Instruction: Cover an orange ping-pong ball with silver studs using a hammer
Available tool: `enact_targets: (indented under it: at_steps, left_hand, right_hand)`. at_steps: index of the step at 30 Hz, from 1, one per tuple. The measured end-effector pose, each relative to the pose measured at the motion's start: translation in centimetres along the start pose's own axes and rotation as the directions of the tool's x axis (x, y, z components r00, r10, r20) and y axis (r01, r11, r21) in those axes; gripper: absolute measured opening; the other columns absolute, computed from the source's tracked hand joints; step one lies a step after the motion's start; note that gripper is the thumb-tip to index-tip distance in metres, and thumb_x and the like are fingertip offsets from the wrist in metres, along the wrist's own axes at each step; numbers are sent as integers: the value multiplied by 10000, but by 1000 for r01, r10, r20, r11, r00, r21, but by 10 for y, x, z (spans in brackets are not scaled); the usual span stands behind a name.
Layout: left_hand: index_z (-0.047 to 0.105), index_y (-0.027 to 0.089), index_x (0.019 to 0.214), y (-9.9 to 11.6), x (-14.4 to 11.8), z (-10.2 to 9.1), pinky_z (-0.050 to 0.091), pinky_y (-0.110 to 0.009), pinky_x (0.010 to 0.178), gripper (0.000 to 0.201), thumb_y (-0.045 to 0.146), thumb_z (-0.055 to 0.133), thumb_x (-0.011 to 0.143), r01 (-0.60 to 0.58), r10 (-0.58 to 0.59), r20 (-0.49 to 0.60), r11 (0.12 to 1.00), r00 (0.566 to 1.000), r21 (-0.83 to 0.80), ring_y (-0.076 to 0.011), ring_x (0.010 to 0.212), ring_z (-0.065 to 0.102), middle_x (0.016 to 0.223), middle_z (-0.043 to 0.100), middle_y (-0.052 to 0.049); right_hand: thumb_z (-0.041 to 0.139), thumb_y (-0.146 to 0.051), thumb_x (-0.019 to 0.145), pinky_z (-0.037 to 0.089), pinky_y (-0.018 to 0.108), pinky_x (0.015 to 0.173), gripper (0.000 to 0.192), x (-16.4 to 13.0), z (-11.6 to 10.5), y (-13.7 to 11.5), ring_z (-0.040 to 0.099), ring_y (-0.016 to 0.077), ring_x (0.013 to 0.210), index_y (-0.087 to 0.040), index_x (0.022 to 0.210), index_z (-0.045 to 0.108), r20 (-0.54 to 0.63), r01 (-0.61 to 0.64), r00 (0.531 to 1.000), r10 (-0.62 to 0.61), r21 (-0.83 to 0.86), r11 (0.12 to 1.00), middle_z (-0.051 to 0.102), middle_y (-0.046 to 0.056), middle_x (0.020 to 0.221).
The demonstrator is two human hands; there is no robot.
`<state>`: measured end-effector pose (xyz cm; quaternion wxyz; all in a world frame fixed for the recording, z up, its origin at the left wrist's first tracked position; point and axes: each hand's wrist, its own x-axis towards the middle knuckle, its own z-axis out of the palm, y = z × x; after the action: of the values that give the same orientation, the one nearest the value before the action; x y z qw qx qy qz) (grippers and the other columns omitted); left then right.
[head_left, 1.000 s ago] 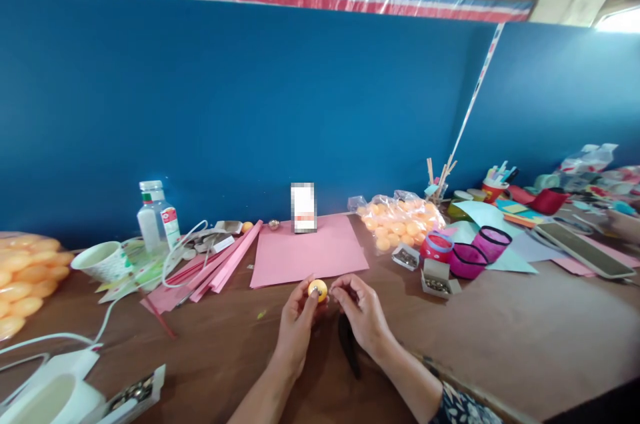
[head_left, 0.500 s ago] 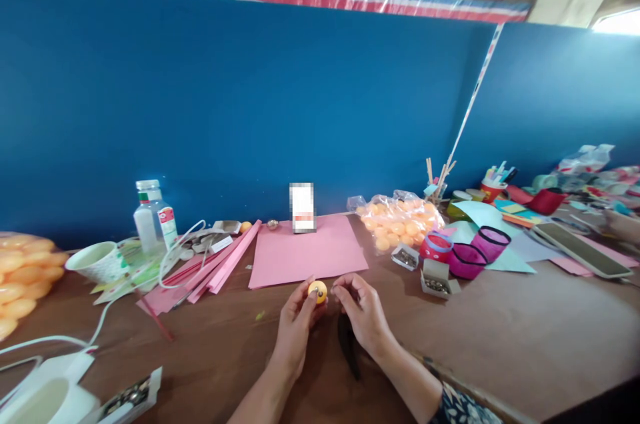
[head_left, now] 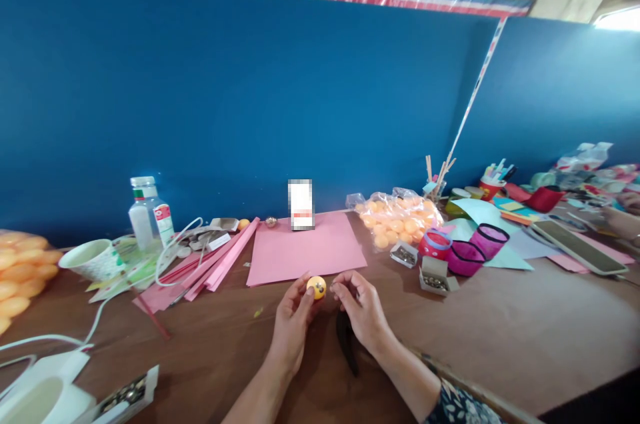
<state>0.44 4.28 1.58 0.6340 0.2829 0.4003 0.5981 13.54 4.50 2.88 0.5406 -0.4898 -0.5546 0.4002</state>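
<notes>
Left hand (head_left: 291,317) fingers curled round one small orange ball (head_left: 317,287), pinched between thumb and fingertips, held just above the brown table (head_left: 500,337) at the near edge of one pink sheet (head_left: 306,248). A tiny dark and shiny bit on the front of the ball. Right hand (head_left: 363,311) just beside the ball, fingertips pressed together close to it; too small to tell if anything is pinched there. One dark flat thing (head_left: 346,343) lying on the table under the right hand.

Farther out, to the right: one clear bag of orange balls (head_left: 397,217), two small open boxes of shiny pins (head_left: 434,276), two pink cups (head_left: 479,249) lying on their sides, one red roll (head_left: 435,244) next to them. To the left: a bunch of pink paper strips (head_left: 220,261), one white paper cup (head_left: 93,259), one clear bottle (head_left: 146,212) standing upright, one white cord (head_left: 103,314) looping across the table. Another heap of orange balls (head_left: 20,274) at the far left edge. One more box of pins (head_left: 127,394) near the bottom left corner. Blue wall (head_left: 250,97) right behind the table.
</notes>
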Motion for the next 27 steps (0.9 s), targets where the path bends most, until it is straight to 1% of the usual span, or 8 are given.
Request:
enact_targets:
  at_steps: [7,11,14,17,20,24,27]
  left_hand:
    - [584,187,1100,-1,3,1,459,-309,841,454,290,659,664,14,-14,0,999,1000,-51,-163,879,612,1028,655,-80]
    - [580,193,1111,-2,2,0,457,-328,847,460,286,656,668,20,-19,14,998,1000,-56,-172,884,611,1041,650,-85]
    - [562,202,1138,-3,1,-1,473,-342,813,488,297,654,668,13,-11,48,999,999,-43,-188,878,610,1051,642,-88]
    - [552,232,1150,-3,0,-1,481,-326,787,482,300,643,681,10,-7,79,999,997,-35,-185,883,602,1062,637,-72]
    - [569,255,1124,-2,-1,0,479,-327,792,438,301,631,693,-4,6,89,1000,996,-30,-187,899,595,1064,635,-49]
    - [601,238,1081,-2,0,1,464,-334,821,377,289,618,708,-22,25,87,999,996,-30,-198,938,583,1056,639,-49]
    - [588,228,1104,-3,0,0,447,-334,852,391,277,611,716,-34,37,87,999,996,-34,-204,982,566,1091,625,-59]
  right_hand:
    - [540,-361,769,410,196,482,192,0,0,0,480,101,541,-170,756,557,56,-40,998,35,91,995,545,-9,632]
    - [537,-342,773,425,204,505,175,1,1,-1,482,99,541,-169,755,562,93,-34,995,26,84,996,547,-6,646]
    - [540,-345,768,440,214,532,174,1,-1,-1,502,107,565,-174,751,566,88,-23,996,16,79,997,563,-4,666]
    - [536,-335,771,447,222,568,163,1,-2,1,521,116,610,-175,765,570,87,-4,996,-1,55,998,585,6,721]
    - [532,-321,776,442,225,586,150,1,-2,2,521,116,613,-177,771,571,97,5,995,-9,38,999,585,6,729]
    - [526,-307,782,431,223,606,138,1,-2,1,520,114,616,-178,763,569,107,11,994,-14,23,1000,576,-2,711]
    - [528,-289,781,423,219,601,127,0,-2,-1,514,112,616,-173,748,570,110,20,994,-21,5,1000,567,-2,704]
